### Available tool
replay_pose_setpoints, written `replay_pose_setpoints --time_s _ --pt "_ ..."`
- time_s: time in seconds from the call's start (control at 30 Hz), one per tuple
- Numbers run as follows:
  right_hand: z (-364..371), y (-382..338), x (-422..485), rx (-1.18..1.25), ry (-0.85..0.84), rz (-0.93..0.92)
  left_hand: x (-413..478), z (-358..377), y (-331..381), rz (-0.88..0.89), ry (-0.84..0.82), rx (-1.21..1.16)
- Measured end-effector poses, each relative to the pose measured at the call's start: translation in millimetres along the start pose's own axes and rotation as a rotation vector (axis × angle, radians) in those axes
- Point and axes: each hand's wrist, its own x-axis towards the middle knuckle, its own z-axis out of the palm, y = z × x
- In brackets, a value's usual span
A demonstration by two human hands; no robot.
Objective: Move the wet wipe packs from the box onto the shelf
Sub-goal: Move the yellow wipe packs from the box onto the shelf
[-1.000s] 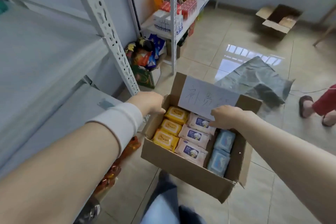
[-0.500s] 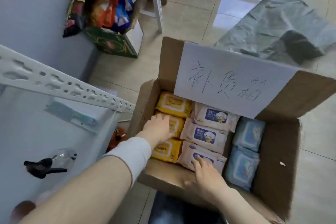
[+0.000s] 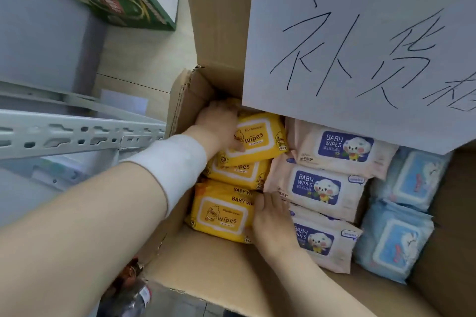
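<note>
A: Right, gripping top yellow pack (image 3: 260, 136) w/ L hand (image 3: 219, 126): thumb on its face, fingers curled over the far end.

B: And R hand (image 3: 273, 221)?

A: Wedged btw near yellow pack (image 3: 221, 213) & pink packs (image 3: 322, 188). Can't tell if curled under anything or just pressing.

B: Feel?

A: Prob soft, squashy, fairly heavy for the size, being wet inside. Slick film wrap, so likely slippery. Not fragile.

B: Where to grab?

A: Best by the short ends, or pinched across the width, clear of the lid flap. Not by the crimped seam.

B: Rest?

A: None moved yet, all in box (image 3: 206, 273): 3 yellow on the near-rack side, 3 pink mid, blue packs (image 3: 394, 239) far side. Just beside: shelf (image 3: 77, 134), no packs seen on the visible bit.
</note>
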Motion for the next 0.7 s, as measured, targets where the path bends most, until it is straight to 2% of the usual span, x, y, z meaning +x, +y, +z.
replay_pose_setpoints --time_s 0.13,0.27,0.33,0.43,0.53,0.7 --pt "7 1 5 0.190 -0.240 0.048 -6 2 -1 0.031 -0.021 -0.016" --pt "-1 -6 -2 0.416 -0.301 0.175 -19 9 -5 -0.007 -0.080 -0.234" --pt "-7 -11 -7 0.645 -0.285 0.272 -31 9 -7 -0.024 -0.015 -0.333" --pt "-23 -16 -22 0.991 -0.254 0.337 -58 4 -7 -0.044 0.168 -0.427" --pt "-40 -12 -46 1.029 -0.130 0.374 -93 -4 -5 -0.091 0.285 -0.480" --pt "-64 17 -100 1.133 -0.001 0.522 -169 -16 -11 -0.117 0.359 -0.836"
